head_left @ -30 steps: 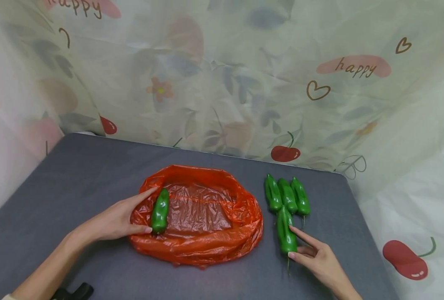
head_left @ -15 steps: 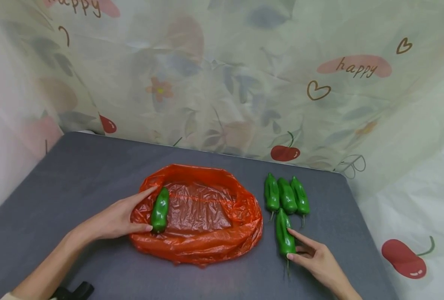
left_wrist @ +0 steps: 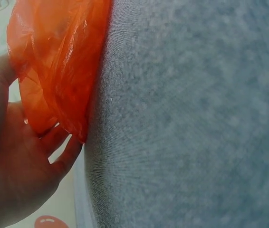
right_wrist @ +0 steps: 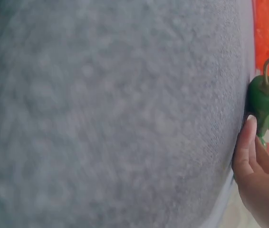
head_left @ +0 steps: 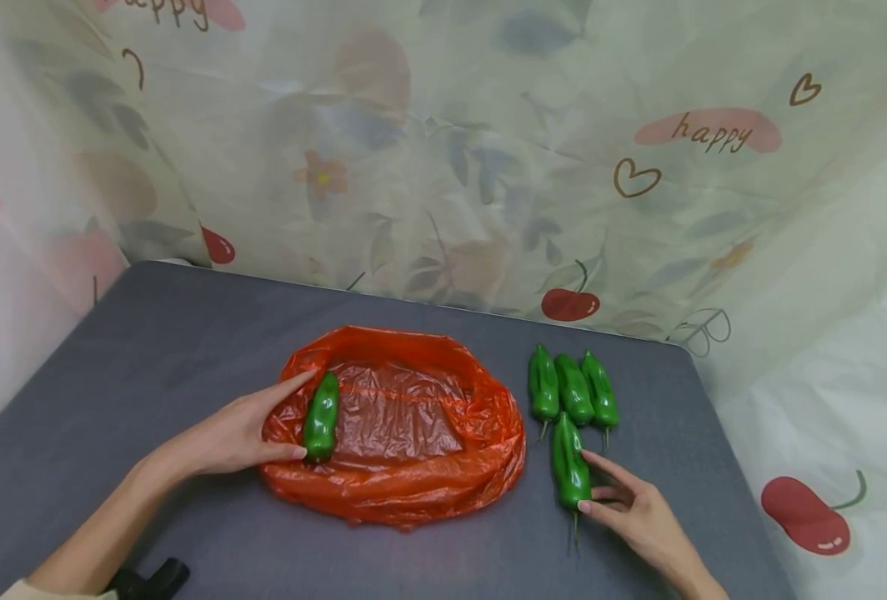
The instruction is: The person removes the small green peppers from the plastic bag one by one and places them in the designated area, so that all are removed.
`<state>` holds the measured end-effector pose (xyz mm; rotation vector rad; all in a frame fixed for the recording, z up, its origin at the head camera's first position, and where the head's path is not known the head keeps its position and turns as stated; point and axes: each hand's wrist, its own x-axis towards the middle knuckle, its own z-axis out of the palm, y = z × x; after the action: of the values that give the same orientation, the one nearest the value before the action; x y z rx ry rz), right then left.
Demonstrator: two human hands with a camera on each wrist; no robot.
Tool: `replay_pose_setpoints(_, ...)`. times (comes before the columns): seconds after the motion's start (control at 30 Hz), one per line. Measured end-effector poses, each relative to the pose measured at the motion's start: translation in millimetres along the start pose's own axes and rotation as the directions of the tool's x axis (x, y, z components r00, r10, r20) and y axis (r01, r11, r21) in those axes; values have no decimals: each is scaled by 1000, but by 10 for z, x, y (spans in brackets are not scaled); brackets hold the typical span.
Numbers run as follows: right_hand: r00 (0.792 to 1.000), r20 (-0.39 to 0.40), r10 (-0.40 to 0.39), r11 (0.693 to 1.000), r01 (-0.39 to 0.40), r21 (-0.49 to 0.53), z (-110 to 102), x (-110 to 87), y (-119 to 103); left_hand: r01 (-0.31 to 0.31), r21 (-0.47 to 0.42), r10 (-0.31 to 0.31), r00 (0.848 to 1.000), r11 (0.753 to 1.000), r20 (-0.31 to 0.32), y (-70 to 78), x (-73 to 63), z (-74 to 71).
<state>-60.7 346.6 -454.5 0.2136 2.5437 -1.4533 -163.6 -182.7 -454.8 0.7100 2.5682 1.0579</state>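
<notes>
An orange-red plastic bag (head_left: 383, 487) lies spread with its mouth wide, its rim rolled outward. One green pepper (head_left: 321, 417) is inside along the left wall. My left hand (head_left: 241, 429) holds the bag's left side, forefinger at the rim and thumb beside the pepper's near end. In the left wrist view the bag's film (left_wrist: 63, 57) lies between thumb and fingers. To the right of the bag, my right hand (head_left: 634, 508) holds another green pepper (head_left: 569, 462) between thumb and fingers. Its stem points toward me, and it shows stem uppermost in the right wrist view.
Three more green peppers (head_left: 574, 392) lie side by side just beyond the held one. Everything rests on a dark grey cloth-covered table (head_left: 413, 567). A patterned curtain (head_left: 443, 167) hangs behind the back edge. A black object (head_left: 154, 581) shows at the bottom left.
Very little differs. The held pepper and the back-left pepper have shifted slightly, so the back-left one's stem now shows. The left hand stays at the bag.
</notes>
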Motion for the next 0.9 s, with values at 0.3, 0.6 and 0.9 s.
replay_pose_setpoints(0.3,987,-59,-151,989,150,-16,-63,-18,-64,-6,-7,6,1000,1000,10,-6,-1,-10)
replay_pose_setpoints(0.6,958,-90,-272,962,271,-25,-43,98,-302,-5,-2,5,1000,1000,17,-17,10,-13)
replay_pose_setpoints(0.9,910,-59,-411,910,413,34,117,168,-498,-35,14,35,999,999,0,-21,4,1)
